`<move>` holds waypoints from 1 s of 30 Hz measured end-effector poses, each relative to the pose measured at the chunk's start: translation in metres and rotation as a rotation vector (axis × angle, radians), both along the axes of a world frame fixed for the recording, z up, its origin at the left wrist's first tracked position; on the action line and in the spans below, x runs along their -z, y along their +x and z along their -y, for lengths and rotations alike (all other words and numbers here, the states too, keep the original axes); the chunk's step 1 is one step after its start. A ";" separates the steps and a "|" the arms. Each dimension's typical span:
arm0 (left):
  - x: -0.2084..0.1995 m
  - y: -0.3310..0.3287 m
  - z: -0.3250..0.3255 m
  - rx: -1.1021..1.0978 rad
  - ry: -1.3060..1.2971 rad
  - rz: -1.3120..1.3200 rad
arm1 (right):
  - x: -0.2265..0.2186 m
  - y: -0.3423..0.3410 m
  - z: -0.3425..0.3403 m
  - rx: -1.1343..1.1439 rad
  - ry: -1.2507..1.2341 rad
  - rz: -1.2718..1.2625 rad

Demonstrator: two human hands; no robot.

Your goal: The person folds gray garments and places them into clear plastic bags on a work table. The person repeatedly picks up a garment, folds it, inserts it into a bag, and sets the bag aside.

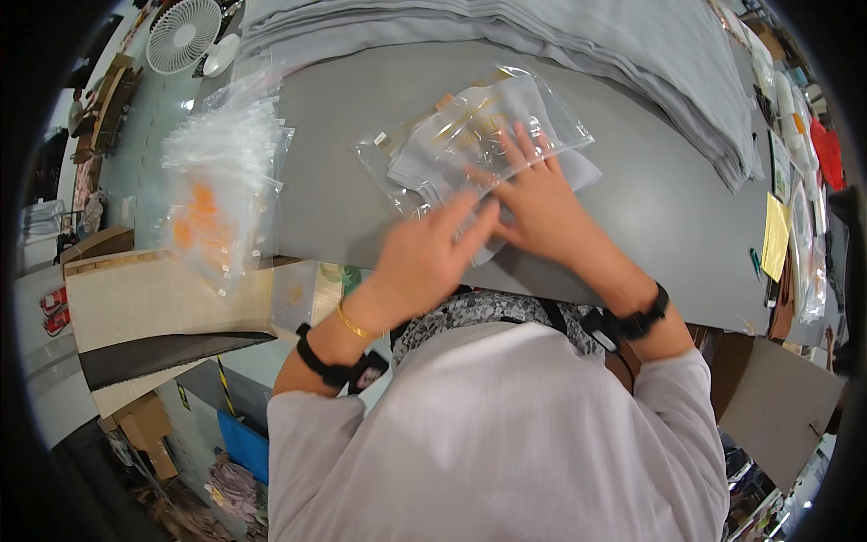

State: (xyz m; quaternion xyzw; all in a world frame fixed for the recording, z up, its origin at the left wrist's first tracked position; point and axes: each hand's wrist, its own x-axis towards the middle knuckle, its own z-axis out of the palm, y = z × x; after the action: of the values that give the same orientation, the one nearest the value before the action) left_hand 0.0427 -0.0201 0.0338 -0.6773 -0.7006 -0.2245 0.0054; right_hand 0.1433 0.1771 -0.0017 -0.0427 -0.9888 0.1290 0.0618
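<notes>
Shirt (506, 434), right hand (542, 206) across bag (442, 144), grey cloth (623, 45)

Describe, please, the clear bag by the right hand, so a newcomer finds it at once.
On the grey table, find the long grey cloth pile at the far side. In front of it, at the right hand, lies the clear bag. Unlike the stacked bags at left, it lies apart, with grey fabric showing through.

I count two bare hands, one left hand (423, 259) and one right hand (542, 200), two black wrist straps (643, 316) and one thin gold bracelet (353, 324). I see one smooth grey counter (334, 99), one gold-printed transparent plastic bag (465, 135), one pile of transparent orange-marked bags (219, 185), too overlapped to number, and one round white fan (184, 36).
</notes>
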 end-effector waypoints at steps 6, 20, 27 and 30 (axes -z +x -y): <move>0.060 0.046 -0.001 0.353 -0.118 0.101 | 0.023 0.020 -0.029 -0.258 0.076 -0.023; 0.083 0.041 -0.029 -0.042 -0.266 0.219 | 0.030 -0.030 0.007 -0.037 -0.001 -0.047; 0.070 0.033 -0.027 -0.018 -0.191 0.154 | 0.034 -0.046 -0.015 -0.150 0.094 0.033; 0.067 0.033 -0.030 0.039 -0.347 0.179 | 0.040 -0.036 -0.023 -0.258 0.046 0.040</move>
State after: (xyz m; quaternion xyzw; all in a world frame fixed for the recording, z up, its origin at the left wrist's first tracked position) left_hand 0.0755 0.0100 -0.0333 -0.6590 -0.7131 -0.1595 -0.1782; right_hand 0.1076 0.2001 -0.0414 0.0835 -0.9898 0.1123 0.0257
